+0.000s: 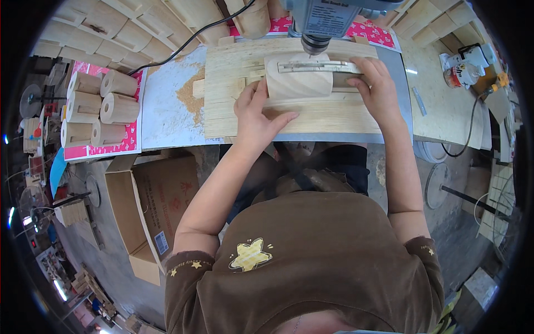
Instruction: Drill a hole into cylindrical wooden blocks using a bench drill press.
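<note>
A pale wooden cylinder [297,84] lies on its side on a plywood board [233,119], beneath the chuck [315,44] of a bench drill. Along its top runs a narrow whitish strip [311,67], which sticks out past the cylinder's right end. My right hand [378,86] pinches the right end of this strip between thumb and fingers. At the cylinder's left end my left hand [258,117] rests with its fingertips against the wood and its thumb spread away. Whether the drill bit touches the wood is too small to tell.
Several wooden cylinders [119,108] stack at the left on pink patterned paper. Sawdust [192,97] lies beside the board. More wooden pieces [119,33] line the back. A black cable [192,39] crosses there. At the right are a light-blue pen-like object [419,101] and a jar [463,75]. An open cardboard box [161,200] stands below.
</note>
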`<state>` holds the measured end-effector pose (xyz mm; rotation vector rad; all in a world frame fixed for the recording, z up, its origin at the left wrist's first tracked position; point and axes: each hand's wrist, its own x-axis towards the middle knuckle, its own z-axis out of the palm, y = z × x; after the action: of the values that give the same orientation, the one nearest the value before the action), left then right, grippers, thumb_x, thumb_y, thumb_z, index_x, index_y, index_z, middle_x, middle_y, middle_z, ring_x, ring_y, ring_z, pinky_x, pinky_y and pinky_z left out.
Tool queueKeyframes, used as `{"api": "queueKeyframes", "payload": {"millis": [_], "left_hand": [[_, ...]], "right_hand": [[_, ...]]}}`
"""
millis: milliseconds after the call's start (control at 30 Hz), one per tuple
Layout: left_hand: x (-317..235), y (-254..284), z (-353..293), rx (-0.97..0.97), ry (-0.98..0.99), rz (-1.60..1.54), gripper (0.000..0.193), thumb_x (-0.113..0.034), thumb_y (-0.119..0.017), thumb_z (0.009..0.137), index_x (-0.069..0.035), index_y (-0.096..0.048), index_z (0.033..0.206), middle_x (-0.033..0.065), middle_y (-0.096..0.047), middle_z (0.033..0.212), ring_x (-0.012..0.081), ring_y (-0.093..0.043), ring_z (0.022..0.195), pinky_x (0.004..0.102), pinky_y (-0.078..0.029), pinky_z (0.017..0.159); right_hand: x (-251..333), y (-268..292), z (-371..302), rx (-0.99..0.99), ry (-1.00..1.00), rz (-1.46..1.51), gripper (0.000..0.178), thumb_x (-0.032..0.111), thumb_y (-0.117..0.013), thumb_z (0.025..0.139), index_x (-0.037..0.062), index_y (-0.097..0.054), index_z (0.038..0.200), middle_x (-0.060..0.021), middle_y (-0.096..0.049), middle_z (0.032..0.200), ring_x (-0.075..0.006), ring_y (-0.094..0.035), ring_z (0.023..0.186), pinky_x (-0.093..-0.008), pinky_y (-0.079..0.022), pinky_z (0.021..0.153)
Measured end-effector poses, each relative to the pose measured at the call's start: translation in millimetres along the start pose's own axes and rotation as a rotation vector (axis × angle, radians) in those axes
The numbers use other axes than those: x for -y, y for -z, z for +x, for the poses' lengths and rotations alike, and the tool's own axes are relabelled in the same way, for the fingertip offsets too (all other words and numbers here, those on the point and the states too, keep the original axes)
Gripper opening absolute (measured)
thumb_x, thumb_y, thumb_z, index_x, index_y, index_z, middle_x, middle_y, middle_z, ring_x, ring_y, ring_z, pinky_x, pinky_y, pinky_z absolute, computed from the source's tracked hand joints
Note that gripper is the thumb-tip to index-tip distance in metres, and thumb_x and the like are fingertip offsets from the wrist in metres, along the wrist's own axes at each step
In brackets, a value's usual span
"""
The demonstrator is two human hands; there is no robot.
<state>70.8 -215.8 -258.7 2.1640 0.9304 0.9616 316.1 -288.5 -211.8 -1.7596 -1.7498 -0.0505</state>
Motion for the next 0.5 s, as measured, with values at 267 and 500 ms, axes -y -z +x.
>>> {"api": "queueKeyframes", "payload": {"millis": [267,500], "left_hand": [[24.8,-3.5,13.6,-0.036,0.064,0.315,0.072,-0.034,-0.078,0.058,-0.004,-0.053,0.118,0.0089,-0.056,0.093,0.0263,-0.050,0.091,0.0404,-0.026,0.087],[22.1,-6.3,16.3,-0.068,0.071,0.236,0.052,-0.032,-0.080,0.056,-0.006,-0.060,0.096,0.0046,-0.057,0.087,0.0251,-0.050,0.091,0.0410,-0.028,0.088]], "right_hand": [[9.8,-12.7,10.1,-0.120,0.071,0.123,0.047,0.000,-0.068,0.069,0.0049,-0.052,0.113,-0.0121,-0.057,0.106,-0.0311,-0.052,0.098,-0.0384,-0.042,0.085],[1.3,75.8,86.0,-0.626,0.169,0.506,0.030,0.005,-0.057,0.085,-0.0025,-0.051,0.114,-0.0084,-0.060,0.097,-0.0147,-0.057,0.088,-0.0255,-0.045,0.077]]}}
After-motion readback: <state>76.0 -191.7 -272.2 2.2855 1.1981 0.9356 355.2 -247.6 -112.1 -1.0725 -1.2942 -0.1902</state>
